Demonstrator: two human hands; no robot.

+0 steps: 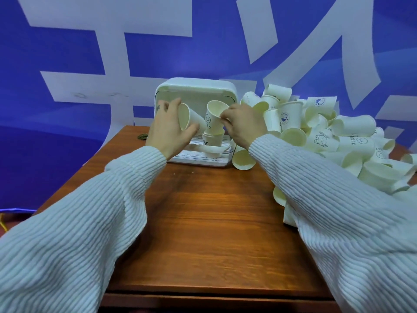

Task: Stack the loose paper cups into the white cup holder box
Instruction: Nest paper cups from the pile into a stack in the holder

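Your left hand (pixel 168 129) grips a tilted cup (pixel 190 119); your right hand (pixel 244 125) pinches the top cup's (pixel 214 118) rim. Both hide much of the box (pixel 196 91), and the stack (pixel 212 141) below is partly covered.

Looks like a show or office room: big blue banner (pixel 67 53) with white letters behind wooden table (pixel 203 211).
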